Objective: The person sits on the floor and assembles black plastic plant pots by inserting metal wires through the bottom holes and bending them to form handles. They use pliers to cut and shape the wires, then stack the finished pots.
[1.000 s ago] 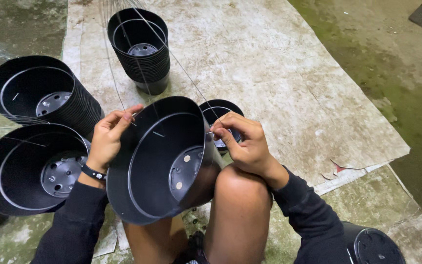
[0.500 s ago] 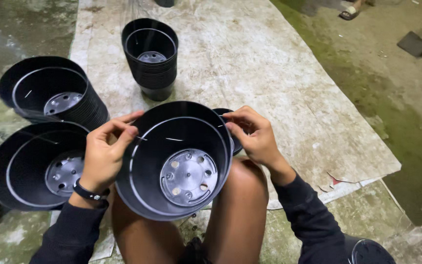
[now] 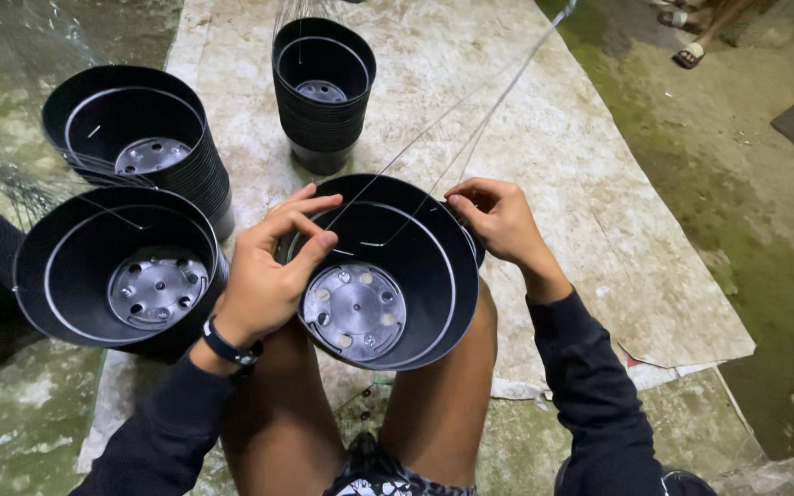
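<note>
Pot [image 3: 388, 303] tipped flatter since; left hand [image 3: 268, 276] and right hand [image 3: 498, 220] grip pinching rim, thin wires [image 3: 470, 119] taut.

1. I sit on a damp, mossy concrete floor [image 3: 783, 303].
2. A worn pale cardboard sheet [image 3: 590, 174] lies on it.
3. Three stacks of black round plastic pots [image 3: 323, 119] stand on the sheet.

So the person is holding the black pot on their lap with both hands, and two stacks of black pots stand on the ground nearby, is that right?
Not quite: the head view shows three stacks, not two. Both hands, left and right, do hold the black pot over the lap.
</note>
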